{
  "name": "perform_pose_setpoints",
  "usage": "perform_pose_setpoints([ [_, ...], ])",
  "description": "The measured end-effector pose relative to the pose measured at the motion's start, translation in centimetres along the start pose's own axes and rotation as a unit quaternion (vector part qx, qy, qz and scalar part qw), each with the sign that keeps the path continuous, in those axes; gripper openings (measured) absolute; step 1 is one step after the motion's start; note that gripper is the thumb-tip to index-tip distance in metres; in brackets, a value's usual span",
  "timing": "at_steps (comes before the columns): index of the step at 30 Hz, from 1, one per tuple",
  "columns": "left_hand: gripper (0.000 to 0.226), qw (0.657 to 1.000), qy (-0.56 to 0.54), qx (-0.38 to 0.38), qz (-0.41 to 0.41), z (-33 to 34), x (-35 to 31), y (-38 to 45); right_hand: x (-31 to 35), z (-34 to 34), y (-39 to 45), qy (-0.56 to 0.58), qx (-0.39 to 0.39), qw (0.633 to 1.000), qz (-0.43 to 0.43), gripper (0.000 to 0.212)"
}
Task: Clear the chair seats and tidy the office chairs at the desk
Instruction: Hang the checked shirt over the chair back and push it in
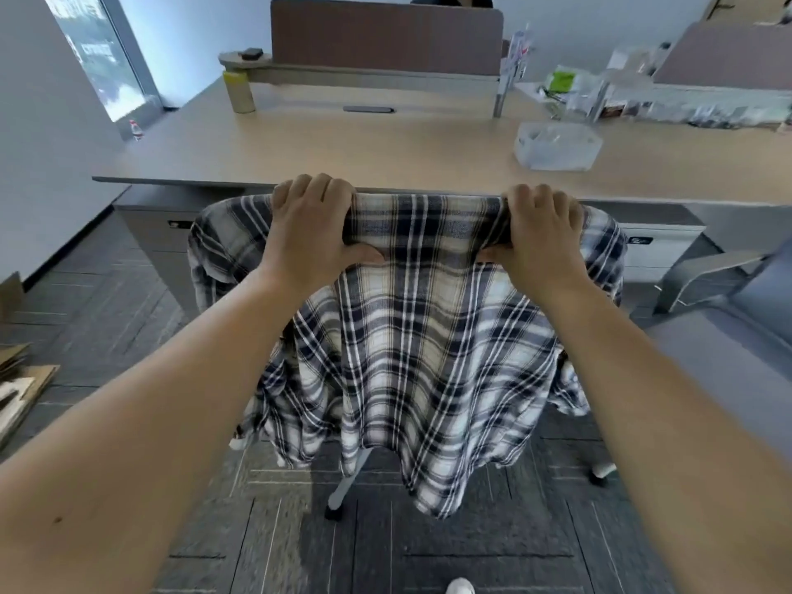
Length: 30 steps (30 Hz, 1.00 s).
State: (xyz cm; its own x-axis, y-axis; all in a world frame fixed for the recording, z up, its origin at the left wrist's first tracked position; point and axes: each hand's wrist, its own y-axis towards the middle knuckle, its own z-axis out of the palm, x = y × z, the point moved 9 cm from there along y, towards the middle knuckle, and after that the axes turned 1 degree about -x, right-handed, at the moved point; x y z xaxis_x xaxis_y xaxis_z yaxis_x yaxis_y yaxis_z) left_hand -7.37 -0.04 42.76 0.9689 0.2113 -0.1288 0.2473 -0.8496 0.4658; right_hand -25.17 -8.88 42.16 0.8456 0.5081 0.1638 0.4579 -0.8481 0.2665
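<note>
Both hands, left (pixel 310 227) and right (pixel 541 233), are closed over the shirt (pixel 411 345) on the chair's top edge, backrest facing the desk (pixel 343 143); the shirt hangs lengthwise toward the floor.

Desk (pixel 343 143) bears plastic tub (pixel 557 145).

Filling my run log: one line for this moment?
left hand gripping chair top | right hand same | plaid shirt draped over backrest | desk ahead
</note>
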Motion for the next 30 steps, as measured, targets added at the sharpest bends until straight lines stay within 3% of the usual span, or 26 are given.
perform_pose_setpoints([
  [12, 0.071, 0.995, 0.039, 0.036, -0.085, 6.0, 0.7, 10.4, -3.0, 3.8, 11.8, 0.028, 0.001, 0.999, -0.041, 0.05],
  [30, 0.068, 0.998, 0.001, 0.027, -0.05, 14.3, 4.8, 27.5, -5.3, 8.6, 30.0, -0.003, -0.023, 1.0, -0.014, 0.043],
])
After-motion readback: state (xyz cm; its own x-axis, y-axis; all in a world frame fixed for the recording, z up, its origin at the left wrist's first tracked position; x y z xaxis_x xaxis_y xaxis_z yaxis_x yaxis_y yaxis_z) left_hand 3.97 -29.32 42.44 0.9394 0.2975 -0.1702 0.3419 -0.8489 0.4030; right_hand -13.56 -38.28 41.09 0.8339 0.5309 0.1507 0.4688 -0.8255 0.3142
